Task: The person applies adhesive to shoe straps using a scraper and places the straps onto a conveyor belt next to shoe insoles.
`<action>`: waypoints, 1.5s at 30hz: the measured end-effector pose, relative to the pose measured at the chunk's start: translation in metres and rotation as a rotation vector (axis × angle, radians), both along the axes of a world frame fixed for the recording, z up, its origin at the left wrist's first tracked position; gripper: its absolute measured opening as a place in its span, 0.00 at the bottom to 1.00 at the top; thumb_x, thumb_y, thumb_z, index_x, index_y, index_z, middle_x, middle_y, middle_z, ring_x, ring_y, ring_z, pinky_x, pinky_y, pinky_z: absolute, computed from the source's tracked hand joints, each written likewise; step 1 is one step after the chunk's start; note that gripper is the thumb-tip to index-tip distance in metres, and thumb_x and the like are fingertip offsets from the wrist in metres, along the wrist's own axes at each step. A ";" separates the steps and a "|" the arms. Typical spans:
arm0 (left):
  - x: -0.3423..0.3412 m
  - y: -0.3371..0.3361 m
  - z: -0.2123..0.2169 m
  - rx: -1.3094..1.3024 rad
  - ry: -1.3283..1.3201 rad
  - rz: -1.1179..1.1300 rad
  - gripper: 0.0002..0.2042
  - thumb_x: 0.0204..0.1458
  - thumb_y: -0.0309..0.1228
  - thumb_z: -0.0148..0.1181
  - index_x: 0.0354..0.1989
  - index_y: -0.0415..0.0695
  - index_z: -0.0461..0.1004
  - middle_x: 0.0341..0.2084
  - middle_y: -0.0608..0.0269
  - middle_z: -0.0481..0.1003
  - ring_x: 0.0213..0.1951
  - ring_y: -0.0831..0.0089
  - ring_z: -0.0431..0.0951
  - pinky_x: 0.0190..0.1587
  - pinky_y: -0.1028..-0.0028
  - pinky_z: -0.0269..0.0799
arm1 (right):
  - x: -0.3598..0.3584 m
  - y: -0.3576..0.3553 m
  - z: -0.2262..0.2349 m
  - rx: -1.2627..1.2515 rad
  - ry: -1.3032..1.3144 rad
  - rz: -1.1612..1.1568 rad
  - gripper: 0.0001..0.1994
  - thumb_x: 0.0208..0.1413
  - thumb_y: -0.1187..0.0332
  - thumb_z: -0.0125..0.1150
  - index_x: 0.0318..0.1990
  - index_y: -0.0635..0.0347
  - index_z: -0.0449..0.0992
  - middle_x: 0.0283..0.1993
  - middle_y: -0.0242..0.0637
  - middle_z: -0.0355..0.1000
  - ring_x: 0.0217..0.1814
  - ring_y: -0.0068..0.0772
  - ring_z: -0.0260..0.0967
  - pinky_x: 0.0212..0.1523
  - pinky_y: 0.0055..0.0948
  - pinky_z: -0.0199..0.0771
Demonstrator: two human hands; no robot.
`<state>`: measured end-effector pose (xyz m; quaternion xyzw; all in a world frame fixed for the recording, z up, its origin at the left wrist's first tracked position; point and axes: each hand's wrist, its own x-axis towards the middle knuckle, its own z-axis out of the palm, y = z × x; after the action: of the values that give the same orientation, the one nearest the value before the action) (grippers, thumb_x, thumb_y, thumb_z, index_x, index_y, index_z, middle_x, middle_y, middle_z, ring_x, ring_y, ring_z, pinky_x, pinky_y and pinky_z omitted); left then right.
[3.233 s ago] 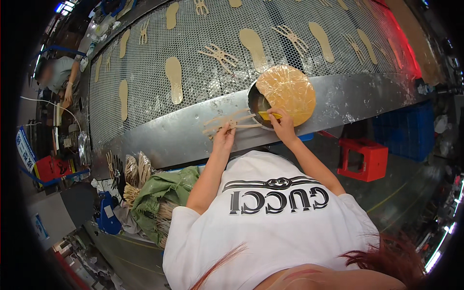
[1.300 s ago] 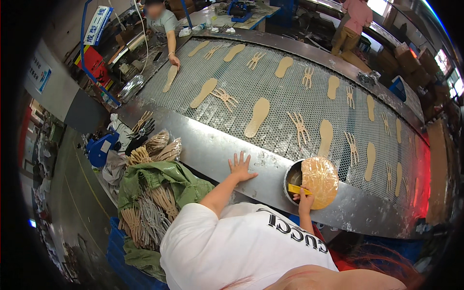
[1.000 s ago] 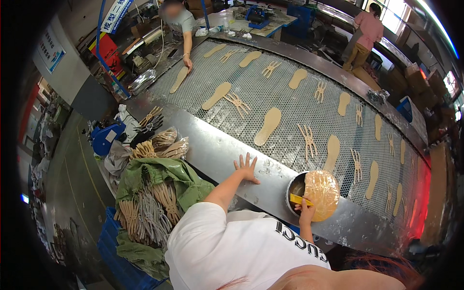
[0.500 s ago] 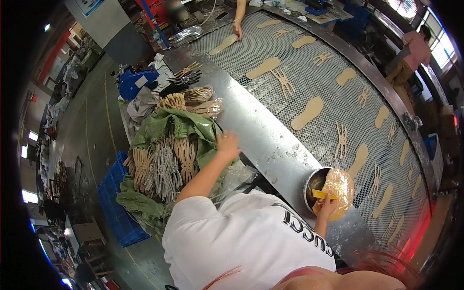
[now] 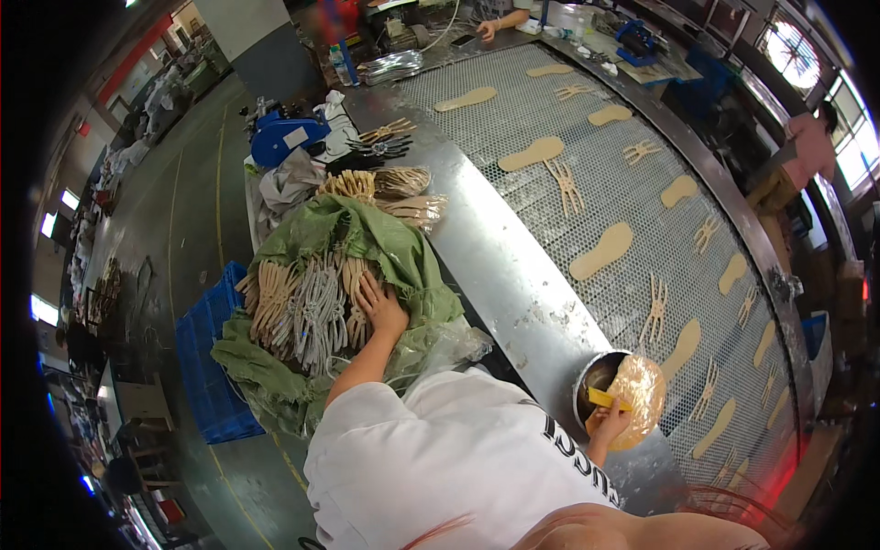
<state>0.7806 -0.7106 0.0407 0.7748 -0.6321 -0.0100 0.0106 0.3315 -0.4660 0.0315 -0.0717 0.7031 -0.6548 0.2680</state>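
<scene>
My left hand [image 5: 380,307] lies with its fingers stretched out on a bundle of tan strappy shoe uppers [image 5: 353,270] in an opened green sack [image 5: 403,247]. Grey strappy uppers [image 5: 316,307] and more tan ones [image 5: 268,298] lie beside it. At the lower right, my right hand [image 5: 607,424] grips a flat yellow tool [image 5: 600,398] over a round metal pot [image 5: 587,385]; the tool's lower end I cannot make out. A shiny, film-wrapped amber cover [image 5: 643,390] spans part of the pot's mouth.
Sole-shaped pieces [image 5: 602,251] and strappy uppers [image 5: 654,310] lie spaced out on a mesh conveyor [image 5: 550,215] behind a metal ledge [image 5: 495,247]. A blue crate [image 5: 206,348] stands left of the sack, near a blue tape dispenser [image 5: 289,137]. Another person's hand [image 5: 490,30] is at the far end.
My left hand has moved from beside the metal ledge down onto the tan uppers in the sack. The other person's hand has let go of a far sole piece. The view has shifted.
</scene>
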 end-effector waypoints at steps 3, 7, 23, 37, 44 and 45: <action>-0.003 -0.003 0.022 -0.006 -0.007 -0.017 0.27 0.44 0.32 0.49 0.55 0.37 0.57 0.61 0.43 0.40 0.62 0.47 0.38 0.58 0.48 0.35 | 0.002 0.001 0.005 -0.021 -0.026 -0.005 0.05 0.55 0.71 0.52 0.35 0.63 0.67 0.20 0.33 0.66 0.11 0.18 0.59 0.09 0.14 0.57; 0.018 0.001 0.043 -0.188 0.027 0.122 0.33 0.42 0.35 0.55 0.57 0.39 0.52 0.57 0.44 0.50 0.58 0.50 0.49 0.56 0.51 0.44 | 0.004 -0.003 0.010 0.006 -0.043 -0.036 0.05 0.54 0.71 0.52 0.35 0.63 0.67 0.19 0.33 0.66 0.10 0.19 0.60 0.08 0.14 0.56; 0.022 0.007 0.042 -0.008 0.179 0.320 0.49 0.34 0.38 0.68 0.62 0.50 0.37 0.54 0.40 0.47 0.50 0.45 0.58 0.51 0.57 0.57 | 0.011 -0.010 0.016 -0.018 -0.040 -0.031 0.05 0.54 0.72 0.52 0.35 0.63 0.67 0.19 0.33 0.66 0.10 0.18 0.59 0.08 0.14 0.56; 0.040 0.003 -0.008 -0.310 0.725 0.538 0.44 0.39 0.40 0.64 0.61 0.45 0.40 0.59 0.42 0.43 0.56 0.45 0.53 0.55 0.54 0.54 | 0.006 -0.001 0.001 -0.093 -0.020 -0.001 0.05 0.54 0.72 0.53 0.36 0.64 0.68 0.21 0.33 0.66 0.11 0.17 0.58 0.10 0.14 0.57; 0.025 -0.008 0.018 -0.179 0.795 0.730 0.39 0.37 0.38 0.63 0.58 0.34 0.50 0.52 0.43 0.58 0.53 0.50 0.61 0.52 0.60 0.59 | 0.001 0.004 -0.009 -0.141 -0.028 -0.020 0.06 0.54 0.71 0.53 0.37 0.64 0.67 0.20 0.34 0.67 0.11 0.17 0.59 0.10 0.14 0.58; 0.042 -0.010 0.000 -0.185 0.790 0.735 0.39 0.37 0.38 0.63 0.58 0.34 0.50 0.52 0.43 0.58 0.53 0.50 0.61 0.52 0.60 0.59 | 0.002 0.004 -0.010 -0.142 -0.034 -0.014 0.06 0.54 0.71 0.53 0.37 0.64 0.67 0.20 0.34 0.67 0.11 0.17 0.59 0.10 0.14 0.58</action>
<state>0.8226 -0.7210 0.0411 0.8778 -0.2661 -0.2400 0.3180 0.3335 -0.4619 0.0216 -0.0744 0.6506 -0.7060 0.2697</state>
